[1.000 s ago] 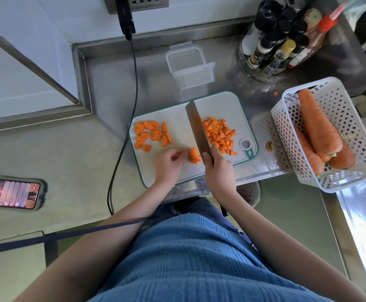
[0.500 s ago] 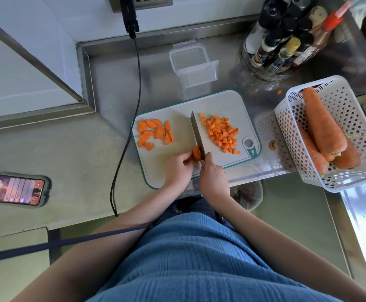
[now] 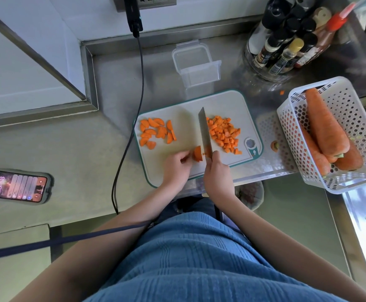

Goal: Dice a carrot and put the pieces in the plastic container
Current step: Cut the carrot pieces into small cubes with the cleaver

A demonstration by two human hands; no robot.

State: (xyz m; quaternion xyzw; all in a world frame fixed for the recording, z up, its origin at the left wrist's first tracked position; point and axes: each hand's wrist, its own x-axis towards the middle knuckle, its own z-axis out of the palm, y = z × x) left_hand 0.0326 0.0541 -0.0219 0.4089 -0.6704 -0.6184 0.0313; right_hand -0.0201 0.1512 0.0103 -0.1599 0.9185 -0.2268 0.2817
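On the white cutting board (image 3: pixel 184 105) my left hand (image 3: pixel 176 167) pinches a small stack of carrot slices (image 3: pixel 197 153) near the front edge. My right hand (image 3: pixel 217 171) grips the handle of a knife (image 3: pixel 204 131) whose blade stands edge-down just right of that stack. Diced carrot pieces (image 3: pixel 224 134) lie in a pile right of the blade. Half-moon carrot slices (image 3: pixel 157 132) lie on the board's left part. The clear plastic container (image 3: pixel 196 65) stands behind the board with nothing in it.
A white perforated basket (image 3: pixel 352 110) with whole carrots (image 3: pixel 323 125) sits at the right. Sauce bottles (image 3: pixel 291 38) stand at the back right. A phone (image 3: pixel 17 186) lies at the left, a black cable (image 3: pixel 134 118) runs beside the board, and a carrot end (image 3: pixel 274 146) lies by the basket.
The knife blade has come down from flat-angled to edge-down beside the carrot stack, and my left hand has shifted closer to it. The camera view moved slightly.
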